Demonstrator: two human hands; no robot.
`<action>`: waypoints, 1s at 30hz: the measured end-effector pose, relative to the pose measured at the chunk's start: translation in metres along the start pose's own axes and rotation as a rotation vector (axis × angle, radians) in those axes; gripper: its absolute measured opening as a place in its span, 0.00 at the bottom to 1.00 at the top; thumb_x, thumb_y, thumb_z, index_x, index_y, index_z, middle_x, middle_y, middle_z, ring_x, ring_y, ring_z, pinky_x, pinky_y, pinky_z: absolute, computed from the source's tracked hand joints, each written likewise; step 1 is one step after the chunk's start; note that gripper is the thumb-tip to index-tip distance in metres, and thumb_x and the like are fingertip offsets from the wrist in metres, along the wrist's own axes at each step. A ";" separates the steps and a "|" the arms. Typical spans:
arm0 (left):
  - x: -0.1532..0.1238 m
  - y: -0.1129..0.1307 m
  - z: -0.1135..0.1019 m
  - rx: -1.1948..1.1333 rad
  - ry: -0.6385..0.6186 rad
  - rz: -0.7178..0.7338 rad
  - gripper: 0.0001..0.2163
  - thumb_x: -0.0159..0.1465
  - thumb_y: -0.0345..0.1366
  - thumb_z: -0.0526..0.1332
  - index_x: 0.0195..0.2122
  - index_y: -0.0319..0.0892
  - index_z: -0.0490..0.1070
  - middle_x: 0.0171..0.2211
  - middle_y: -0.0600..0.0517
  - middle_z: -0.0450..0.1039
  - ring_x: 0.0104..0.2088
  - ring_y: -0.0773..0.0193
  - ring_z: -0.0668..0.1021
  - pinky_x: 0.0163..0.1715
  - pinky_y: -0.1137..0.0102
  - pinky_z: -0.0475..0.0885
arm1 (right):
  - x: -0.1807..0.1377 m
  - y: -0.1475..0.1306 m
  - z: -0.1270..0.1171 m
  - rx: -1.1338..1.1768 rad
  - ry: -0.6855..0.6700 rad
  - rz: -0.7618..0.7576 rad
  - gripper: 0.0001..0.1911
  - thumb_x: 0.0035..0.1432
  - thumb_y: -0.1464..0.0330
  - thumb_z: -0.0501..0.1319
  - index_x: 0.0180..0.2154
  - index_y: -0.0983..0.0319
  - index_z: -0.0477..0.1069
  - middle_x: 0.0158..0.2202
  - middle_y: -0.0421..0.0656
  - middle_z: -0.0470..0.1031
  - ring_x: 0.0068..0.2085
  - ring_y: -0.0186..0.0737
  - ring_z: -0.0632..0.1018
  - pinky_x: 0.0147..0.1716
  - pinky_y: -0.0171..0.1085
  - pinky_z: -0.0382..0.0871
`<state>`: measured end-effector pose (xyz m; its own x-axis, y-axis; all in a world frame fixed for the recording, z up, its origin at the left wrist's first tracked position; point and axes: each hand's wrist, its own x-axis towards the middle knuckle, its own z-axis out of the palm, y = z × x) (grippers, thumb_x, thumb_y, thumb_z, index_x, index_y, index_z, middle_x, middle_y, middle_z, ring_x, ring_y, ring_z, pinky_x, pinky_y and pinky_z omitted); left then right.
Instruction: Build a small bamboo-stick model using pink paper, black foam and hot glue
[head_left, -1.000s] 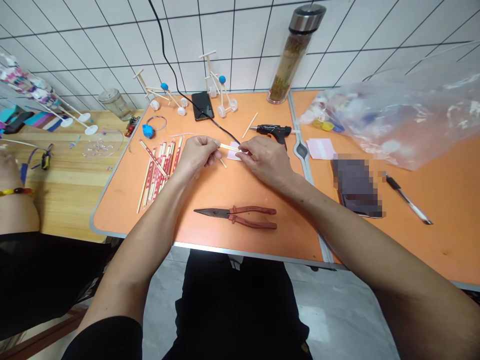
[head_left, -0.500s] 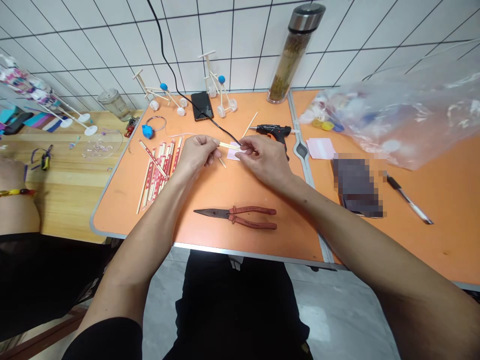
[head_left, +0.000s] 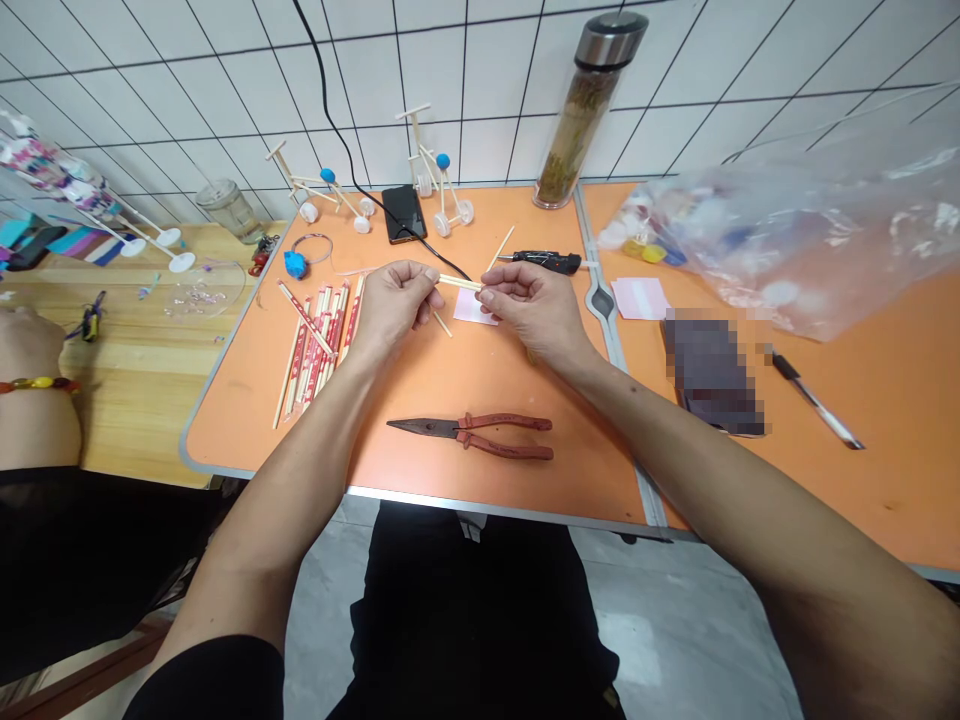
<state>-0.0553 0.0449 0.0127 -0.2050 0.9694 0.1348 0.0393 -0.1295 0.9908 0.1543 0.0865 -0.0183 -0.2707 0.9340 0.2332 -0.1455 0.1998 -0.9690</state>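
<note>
Two thin wooden sticks (head_left: pixel 460 283) stretch between my hands above the orange table. My left hand (head_left: pixel 401 300) pinches their left ends, and my right hand (head_left: pixel 529 300) pinches their right ends. Below them lies a pink sticky note (head_left: pixel 474 307), partly covered by my right fingers. A loose stick piece (head_left: pixel 442 323) is just below my left fingers, and another stick (head_left: pixel 500 247) slants beyond my right hand. Behind that hand is a black glue gun (head_left: pixel 544 262), its handle hidden. Red-handled long-nose pliers (head_left: pixel 469 437) lie nearer to me.
Paper-wrapped chopsticks (head_left: pixel 319 335) are piled at left. Two small stick tricycles (head_left: pixel 442 185) stand at the back, near a phone (head_left: pixel 404 213) and a tall tea bottle (head_left: pixel 589 110). A plastic bag (head_left: pixel 795 230) and a pen (head_left: pixel 817 395) are at right. Another person's arm (head_left: pixel 34 400) rests at far left.
My right hand has shifted slightly and its fingers now pinch the stick ends more closely. My left hand has risen a little. The things on the table stay where they were.
</note>
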 end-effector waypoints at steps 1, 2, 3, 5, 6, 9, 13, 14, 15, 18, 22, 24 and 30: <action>0.000 0.000 0.000 0.005 0.002 0.004 0.13 0.71 0.35 0.72 0.29 0.41 0.77 0.23 0.54 0.79 0.15 0.74 0.69 0.15 0.77 0.61 | 0.000 0.000 0.000 0.006 0.003 -0.002 0.17 0.50 0.63 0.81 0.40 0.59 0.83 0.35 0.39 0.84 0.33 0.35 0.82 0.33 0.35 0.77; 0.000 0.000 0.000 0.012 0.005 0.006 0.13 0.71 0.36 0.73 0.29 0.41 0.77 0.23 0.54 0.80 0.15 0.73 0.69 0.15 0.77 0.61 | 0.000 0.000 0.000 0.010 0.005 -0.006 0.17 0.49 0.63 0.81 0.40 0.59 0.83 0.35 0.39 0.84 0.34 0.35 0.82 0.33 0.35 0.77; -0.001 0.000 0.001 0.018 0.009 0.005 0.13 0.71 0.37 0.73 0.30 0.41 0.77 0.23 0.54 0.80 0.16 0.73 0.69 0.15 0.77 0.61 | 0.000 0.000 0.000 0.012 0.005 -0.011 0.17 0.49 0.63 0.82 0.40 0.59 0.83 0.35 0.39 0.84 0.34 0.36 0.82 0.34 0.35 0.78; -0.001 0.000 0.001 0.025 0.013 0.002 0.13 0.71 0.38 0.74 0.30 0.42 0.77 0.23 0.53 0.80 0.16 0.73 0.69 0.15 0.77 0.61 | 0.000 -0.001 0.000 0.014 0.002 -0.023 0.17 0.49 0.63 0.82 0.39 0.59 0.83 0.35 0.39 0.84 0.34 0.36 0.82 0.35 0.36 0.79; -0.001 0.000 0.001 0.025 0.011 0.002 0.14 0.71 0.39 0.74 0.30 0.42 0.77 0.23 0.53 0.80 0.16 0.73 0.69 0.15 0.77 0.62 | 0.000 -0.001 0.001 0.014 -0.003 -0.027 0.17 0.49 0.63 0.82 0.39 0.59 0.83 0.35 0.39 0.84 0.34 0.36 0.82 0.36 0.36 0.79; -0.001 -0.001 0.002 0.013 0.001 0.008 0.14 0.71 0.40 0.75 0.30 0.41 0.77 0.23 0.53 0.80 0.16 0.73 0.69 0.15 0.77 0.61 | 0.000 -0.001 0.001 0.012 -0.010 -0.040 0.16 0.50 0.64 0.82 0.39 0.59 0.83 0.35 0.39 0.83 0.33 0.35 0.82 0.36 0.36 0.79; -0.001 -0.001 0.003 0.012 -0.003 0.001 0.15 0.70 0.41 0.75 0.30 0.41 0.76 0.23 0.54 0.80 0.16 0.74 0.69 0.15 0.77 0.61 | 0.000 0.000 0.002 0.010 0.003 -0.051 0.15 0.50 0.64 0.82 0.39 0.59 0.82 0.35 0.39 0.83 0.33 0.36 0.82 0.36 0.36 0.79; -0.001 -0.001 0.003 0.015 -0.001 -0.001 0.15 0.70 0.41 0.76 0.30 0.41 0.76 0.23 0.54 0.80 0.15 0.74 0.69 0.15 0.77 0.61 | 0.000 0.000 0.002 0.006 0.007 -0.051 0.15 0.50 0.64 0.81 0.39 0.59 0.83 0.35 0.39 0.83 0.34 0.36 0.82 0.36 0.36 0.79; -0.001 0.000 0.003 0.017 0.001 -0.002 0.15 0.70 0.41 0.76 0.30 0.41 0.76 0.23 0.54 0.80 0.15 0.74 0.69 0.15 0.77 0.61 | 0.000 0.000 0.002 0.002 0.011 -0.051 0.15 0.50 0.64 0.81 0.38 0.59 0.83 0.35 0.39 0.83 0.34 0.36 0.82 0.36 0.36 0.79; -0.002 0.001 0.004 0.017 0.008 -0.003 0.15 0.70 0.40 0.75 0.30 0.41 0.76 0.23 0.54 0.80 0.15 0.74 0.69 0.15 0.77 0.60 | 0.000 0.000 0.003 -0.001 0.021 -0.050 0.13 0.50 0.64 0.80 0.37 0.59 0.83 0.34 0.39 0.83 0.33 0.36 0.82 0.34 0.36 0.78; -0.003 0.002 0.006 0.013 0.015 -0.006 0.13 0.71 0.38 0.74 0.30 0.41 0.77 0.23 0.54 0.80 0.15 0.74 0.69 0.15 0.77 0.61 | -0.001 -0.002 0.004 -0.001 0.032 -0.051 0.11 0.50 0.66 0.78 0.36 0.59 0.83 0.33 0.38 0.83 0.31 0.35 0.81 0.32 0.35 0.77; -0.004 0.003 0.007 0.016 0.020 -0.017 0.13 0.71 0.38 0.74 0.31 0.41 0.77 0.23 0.54 0.80 0.16 0.74 0.69 0.16 0.77 0.61 | -0.001 -0.003 0.004 -0.011 0.039 -0.051 0.10 0.51 0.67 0.78 0.36 0.59 0.83 0.32 0.38 0.82 0.31 0.35 0.81 0.32 0.35 0.77; -0.004 0.004 0.008 0.005 0.016 -0.033 0.15 0.69 0.41 0.76 0.31 0.42 0.75 0.25 0.53 0.81 0.16 0.73 0.69 0.16 0.76 0.62 | -0.001 -0.004 0.003 -0.017 0.041 -0.041 0.10 0.51 0.67 0.78 0.37 0.58 0.82 0.33 0.38 0.82 0.32 0.35 0.80 0.34 0.37 0.78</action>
<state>-0.0466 0.0417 0.0156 -0.2224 0.9696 0.1024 0.0374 -0.0965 0.9946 0.1523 0.0837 -0.0142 -0.2260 0.9361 0.2694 -0.1394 0.2427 -0.9600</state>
